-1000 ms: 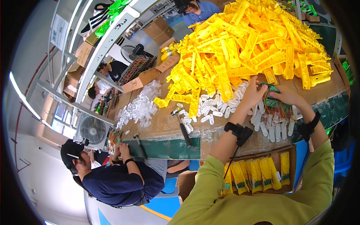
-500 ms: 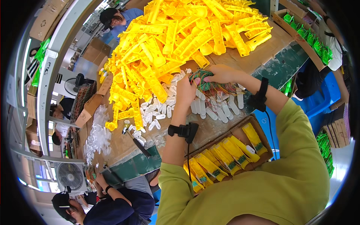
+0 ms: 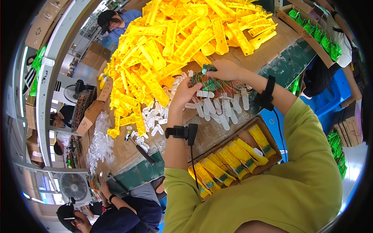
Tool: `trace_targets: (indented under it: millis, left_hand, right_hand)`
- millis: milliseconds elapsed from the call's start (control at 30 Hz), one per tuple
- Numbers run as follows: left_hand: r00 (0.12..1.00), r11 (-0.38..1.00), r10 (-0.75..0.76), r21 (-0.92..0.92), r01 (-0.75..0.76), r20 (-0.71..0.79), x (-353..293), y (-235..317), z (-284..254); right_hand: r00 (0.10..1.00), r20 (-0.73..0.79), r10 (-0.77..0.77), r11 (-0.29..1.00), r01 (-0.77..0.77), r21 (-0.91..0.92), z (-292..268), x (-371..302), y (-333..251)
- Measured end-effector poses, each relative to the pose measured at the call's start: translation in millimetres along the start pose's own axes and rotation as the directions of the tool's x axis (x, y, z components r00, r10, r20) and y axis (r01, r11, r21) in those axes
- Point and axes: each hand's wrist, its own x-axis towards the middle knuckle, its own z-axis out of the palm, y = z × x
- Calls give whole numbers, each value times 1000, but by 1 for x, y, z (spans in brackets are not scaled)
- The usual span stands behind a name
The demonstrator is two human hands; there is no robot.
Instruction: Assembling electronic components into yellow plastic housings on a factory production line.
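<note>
Over the work table, my right hand point(image 3: 226, 71) pinches a small green circuit board point(image 3: 209, 68) with thin wires hanging from it. My left hand point(image 3: 184, 93) is curled at the near left side of a tangled bundle of wired circuit boards point(image 3: 210, 84), its thumb lying over them; its other fingers are partly hidden. Red and yellow wires run from the bundle to flat white strips point(image 3: 224, 121) spread just below my hands. Loose small white plastic pieces point(image 3: 157, 130) lie left of my left hand.
A big heap of yellow plastic housings point(image 3: 182, 35) covers the far table. Near me stands a carton point(image 3: 276, 158) of yellow housings fitted with green boards. A hammer point(image 3: 143, 152) lies at the left edge. One co-worker point(image 3: 120, 209) sits lower left, and green parts point(image 3: 320, 37) fill a far-right box.
My right hand has lifted one board up and away from the bundle. My left hand has moved slightly down and left, its thumb now spread over the boards. White strips have shifted.
</note>
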Motion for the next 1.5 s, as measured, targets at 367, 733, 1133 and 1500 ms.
trace_targets:
  millis: [367,733,1133,1500]
  left_hand:
    - [918,610,255,787,92,-305,1,16,39]
    - [998,999,-51,9,50,41,-10,14,11]
    - [971,958,241,162,-235,-13,-3,4,19]
    - [940,695,209,718,53,-271,-8,21,47]
  right_hand:
    - [993,97,-63,976,82,-203,6,-14,-35]
    - [979,-121,-163,986,166,19,-11,-15,3]
    - [966,53,-252,870,202,450,-11,-26,16]
    - [998,-23,59,998,-58,40,12,-16,1]
